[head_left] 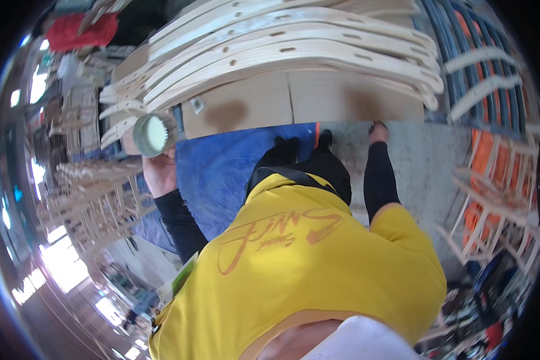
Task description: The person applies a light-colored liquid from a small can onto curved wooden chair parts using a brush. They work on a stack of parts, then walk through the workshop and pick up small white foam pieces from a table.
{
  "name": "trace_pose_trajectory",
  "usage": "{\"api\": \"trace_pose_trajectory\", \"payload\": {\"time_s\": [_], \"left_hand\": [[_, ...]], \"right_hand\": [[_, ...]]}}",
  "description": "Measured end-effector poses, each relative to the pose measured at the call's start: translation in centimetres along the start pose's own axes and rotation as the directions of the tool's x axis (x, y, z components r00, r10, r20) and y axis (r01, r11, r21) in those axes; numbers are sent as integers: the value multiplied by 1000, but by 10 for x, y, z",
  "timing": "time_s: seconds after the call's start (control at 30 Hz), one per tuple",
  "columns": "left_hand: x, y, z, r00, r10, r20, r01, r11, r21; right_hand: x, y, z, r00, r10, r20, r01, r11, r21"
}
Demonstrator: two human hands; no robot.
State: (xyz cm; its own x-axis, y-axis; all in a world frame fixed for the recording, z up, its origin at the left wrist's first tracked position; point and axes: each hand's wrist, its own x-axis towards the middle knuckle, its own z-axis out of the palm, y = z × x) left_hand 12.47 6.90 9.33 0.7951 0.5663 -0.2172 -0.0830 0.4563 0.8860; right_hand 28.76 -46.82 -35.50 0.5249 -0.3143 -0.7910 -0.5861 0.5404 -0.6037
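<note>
My left hand (159, 170) is closed round a round jar (140, 135) with ribbed, see-through walls and a pale greenish-white content. It holds the jar beside the left end of the bench, near the ends of the curved wooden slats (222, 69). My right hand (378, 132) is at the bench's front edge, over to the right, below the slats. Its fingers look bunched together, and whatever may be in them is too small to make out. The slats are pale, bowed, slotted, and lie in several rows across the cardboard (246, 108) on the bench.
A blue sheet (216, 174) hangs in front of the bench. Dark blue slatted pieces (471, 54) stand at the right with two loose pale wood pieces across them. Wooden frames (492, 204) are piled at the right, and more frames (96, 192) at the left.
</note>
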Motion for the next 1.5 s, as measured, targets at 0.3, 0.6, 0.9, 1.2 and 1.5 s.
{"api": "trace_pose_trajectory", "payload": {"time_s": [0.3,0.6,0.9,1.2,1.5], "left_hand": [[-27,-31,22,998,-5,-61,8,999,48],[19,-69,132,849,-431,306,343,889,303],[43,-97,194,496,-665,558,489,745,453],[67,-93,142,500,-680,536,543,728,418],[109,-52,78,870,-458,182,408,876,256]], "right_hand": [[-72,-37,-13,996,-57,75,92,745,-661],[-320,-150,117,371,-471,800,929,196,-315],[-365,-144,209,63,-670,740,998,49,-40],[-358,-133,241,29,-821,571,984,-77,-161],[-375,-181,199,531,-789,308,833,553,-22]]}}
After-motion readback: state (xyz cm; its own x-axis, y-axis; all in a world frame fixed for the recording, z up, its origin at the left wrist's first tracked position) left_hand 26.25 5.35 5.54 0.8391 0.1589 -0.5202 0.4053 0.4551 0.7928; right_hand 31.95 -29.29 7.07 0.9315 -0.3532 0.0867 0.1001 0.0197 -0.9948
